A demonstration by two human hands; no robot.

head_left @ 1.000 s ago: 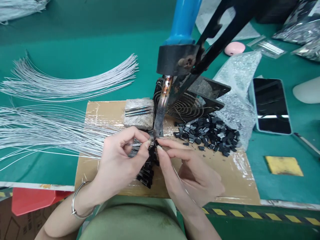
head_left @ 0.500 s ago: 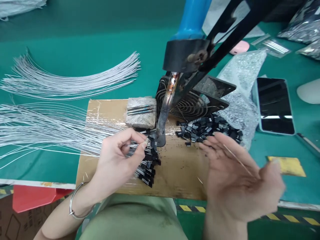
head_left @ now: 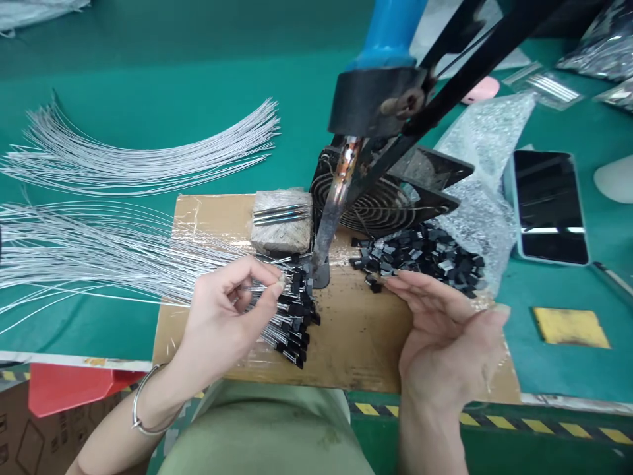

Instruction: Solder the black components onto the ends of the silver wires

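Observation:
My left hand (head_left: 230, 310) is closed in a pinch on a thin white wire, held above the cardboard (head_left: 356, 336). Beneath it a bundle of white wires (head_left: 113, 254) runs in from the left, many ending in black connectors (head_left: 297, 330). My right hand (head_left: 440, 336) is palm up with fingers stretched out and thumb apart. Its fingertips reach the near edge of a pile of loose black connector housings (head_left: 425, 254); whether they touch one I cannot tell. Just beyond the left fingertips, the metal nozzle (head_left: 341, 191) of a blue-handled tool (head_left: 388, 33) points down.
Behind the nozzle stands a black fan (head_left: 376, 204). A wrapped block (head_left: 281, 227) carries several thin rods. A second wire bundle (head_left: 148, 158) lies farther back. On the right are bubble wrap (head_left: 484, 158), a phone (head_left: 548, 204), a yellow sponge (head_left: 571, 328) and a pen (head_left: 613, 277).
My right hand has moved left and inward, its fingertips now by the loose pile. A thin strand seen across its palm before no longer shows. My left hand has shifted slightly left, still pinching.

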